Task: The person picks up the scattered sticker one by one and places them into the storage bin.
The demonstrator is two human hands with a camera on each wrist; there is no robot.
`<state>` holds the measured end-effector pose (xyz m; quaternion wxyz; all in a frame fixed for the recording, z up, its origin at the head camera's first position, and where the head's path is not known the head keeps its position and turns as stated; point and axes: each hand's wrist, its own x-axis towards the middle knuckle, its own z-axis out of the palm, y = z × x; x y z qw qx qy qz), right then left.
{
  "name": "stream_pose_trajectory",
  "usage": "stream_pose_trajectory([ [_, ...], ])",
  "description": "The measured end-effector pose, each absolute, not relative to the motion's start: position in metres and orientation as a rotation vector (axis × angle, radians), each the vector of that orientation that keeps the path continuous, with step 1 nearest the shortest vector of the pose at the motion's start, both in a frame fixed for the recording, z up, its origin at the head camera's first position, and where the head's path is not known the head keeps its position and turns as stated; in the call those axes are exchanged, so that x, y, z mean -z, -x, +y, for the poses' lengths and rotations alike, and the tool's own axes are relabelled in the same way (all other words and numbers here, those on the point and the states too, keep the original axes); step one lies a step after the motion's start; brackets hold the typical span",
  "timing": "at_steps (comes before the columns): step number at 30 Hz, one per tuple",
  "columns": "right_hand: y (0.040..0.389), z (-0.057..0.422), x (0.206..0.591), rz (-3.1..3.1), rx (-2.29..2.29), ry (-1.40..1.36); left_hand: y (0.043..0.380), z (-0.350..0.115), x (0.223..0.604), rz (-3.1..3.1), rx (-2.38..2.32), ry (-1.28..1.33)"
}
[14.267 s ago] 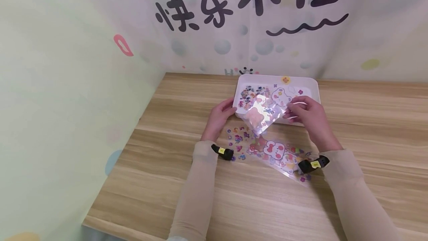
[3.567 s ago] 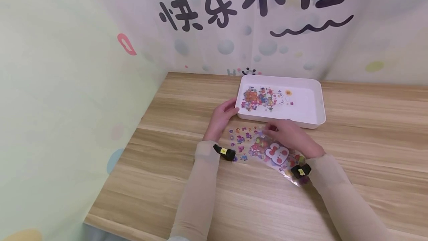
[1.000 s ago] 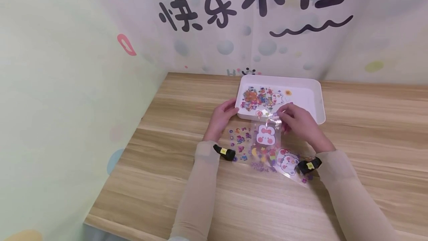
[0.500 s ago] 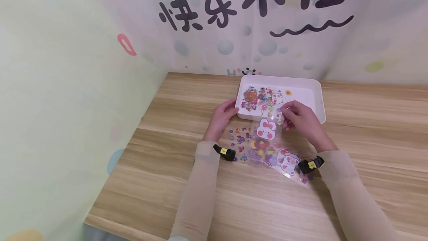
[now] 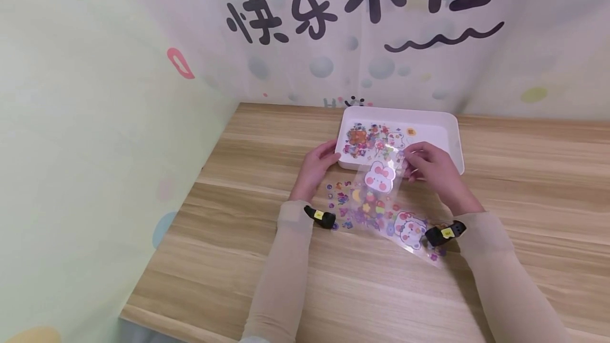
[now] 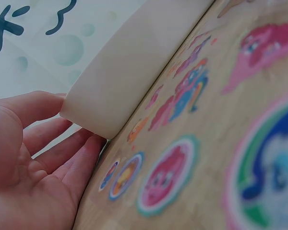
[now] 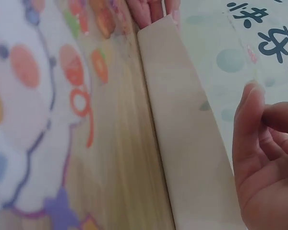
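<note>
A white tray (image 5: 431,134) stands at the back of the wooden table, with several clear sticker sheets (image 5: 357,136) in its left part. My left hand (image 5: 316,165) holds the tray's front left corner, fingers along the side and thumb at the front wall (image 6: 120,72). Pinched between my right thumb and fingers is the edge of a transparent sticker sheet (image 5: 379,179) with a white rabbit. It hangs tilted across the tray's front wall, partly over the inside. My right hand (image 5: 431,168) is above that wall. The right wrist view shows the thumb and fingertips (image 7: 252,96) together.
In front of the tray lie a sheet of pony stickers (image 5: 342,200) and, to its right, a sheet of white bear stickers (image 5: 411,231). A printed cloth (image 5: 305,62) hangs behind the table and another (image 5: 119,147) along its left.
An earlier clear sheet went from my right hand into the tray. My right hand then took up the rabbit sheet from the table and moved it up over the tray's front. My left hand stayed.
</note>
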<state>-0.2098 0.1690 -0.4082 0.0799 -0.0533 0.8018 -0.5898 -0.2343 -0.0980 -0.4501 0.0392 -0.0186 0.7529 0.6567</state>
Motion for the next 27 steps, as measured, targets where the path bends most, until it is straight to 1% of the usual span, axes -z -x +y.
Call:
stream_pose_trajectory([
  [15,0.213,0.176,0.407,2.245,1.982,-0.012,0.232,-0.1,0.447,2.273,-2.046,0.028],
  [21,0.212,0.179,0.405,2.18,2.063,-0.057,0.231,-0.101,0.447,2.311,-1.986,0.05],
  [27,0.21,0.18,0.401,2.103,2.147,-0.067,0.226,-0.1,0.436,2.271,-1.982,0.057],
])
